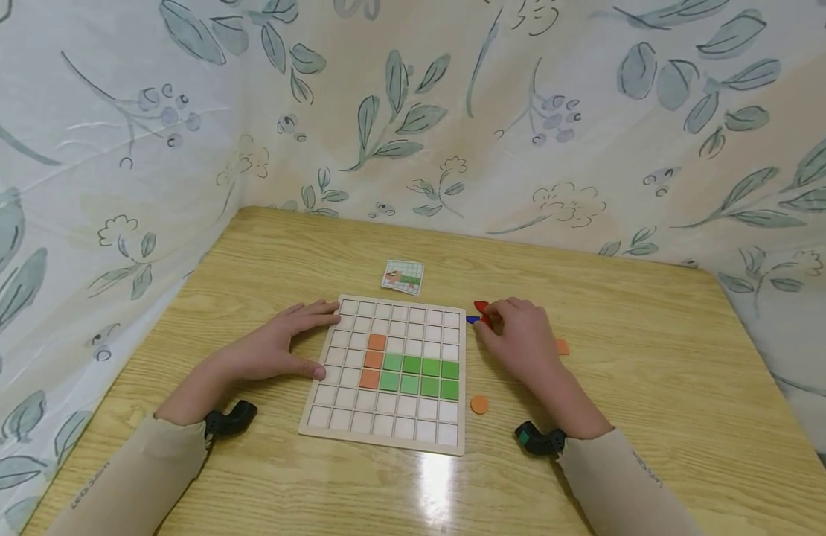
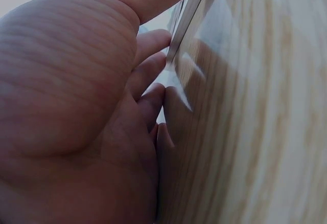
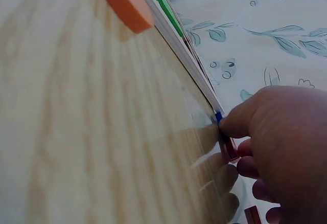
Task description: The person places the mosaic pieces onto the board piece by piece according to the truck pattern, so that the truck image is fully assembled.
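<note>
Blue piece (image 1: 472,319) mostly hidden by fingers (image 1: 496,316).

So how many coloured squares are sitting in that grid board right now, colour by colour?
Orange squares: 3, stacked in one column.
Green squares: 8, in two rows of four just right of the orange ones.
Total on the board: 11.
Loose pieces off the board, such as the orange disc, are not counted.
</note>
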Demonstrator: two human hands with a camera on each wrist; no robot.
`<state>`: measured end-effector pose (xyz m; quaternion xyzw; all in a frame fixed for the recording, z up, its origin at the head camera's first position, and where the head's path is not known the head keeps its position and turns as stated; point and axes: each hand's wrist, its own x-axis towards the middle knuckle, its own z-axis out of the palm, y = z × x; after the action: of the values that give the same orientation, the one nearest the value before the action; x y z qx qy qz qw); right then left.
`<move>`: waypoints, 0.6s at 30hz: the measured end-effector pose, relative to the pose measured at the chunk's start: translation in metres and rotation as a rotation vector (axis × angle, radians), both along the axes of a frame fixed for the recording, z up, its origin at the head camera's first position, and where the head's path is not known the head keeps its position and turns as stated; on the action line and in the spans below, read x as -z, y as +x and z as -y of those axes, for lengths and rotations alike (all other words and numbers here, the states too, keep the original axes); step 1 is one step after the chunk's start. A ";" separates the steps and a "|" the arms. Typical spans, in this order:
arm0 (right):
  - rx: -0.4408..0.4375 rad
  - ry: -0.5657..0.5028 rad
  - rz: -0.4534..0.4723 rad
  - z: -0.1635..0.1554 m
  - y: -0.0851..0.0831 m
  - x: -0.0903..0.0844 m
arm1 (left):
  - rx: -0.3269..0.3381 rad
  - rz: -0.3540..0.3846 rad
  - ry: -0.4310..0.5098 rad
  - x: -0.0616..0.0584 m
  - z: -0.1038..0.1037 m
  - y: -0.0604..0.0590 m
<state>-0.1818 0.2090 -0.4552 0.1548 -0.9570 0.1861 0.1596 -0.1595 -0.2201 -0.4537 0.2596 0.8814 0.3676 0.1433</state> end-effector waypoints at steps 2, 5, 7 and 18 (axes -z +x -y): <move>-0.004 -0.016 0.005 0.000 0.000 0.001 | -0.011 0.011 -0.002 0.000 0.000 0.000; -0.014 -0.038 0.008 -0.001 -0.002 0.002 | -0.016 0.019 -0.003 0.000 0.001 0.001; -0.020 -0.047 0.009 -0.001 -0.003 0.003 | -0.016 0.015 -0.005 0.000 0.001 0.001; -0.009 -0.069 -0.016 -0.003 -0.005 0.003 | -0.001 -0.001 -0.015 -0.001 -0.001 -0.001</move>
<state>-0.1866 0.2115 -0.4584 0.1551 -0.9480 0.2186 0.1716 -0.1600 -0.2195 -0.4527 0.2585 0.8844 0.3608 0.1446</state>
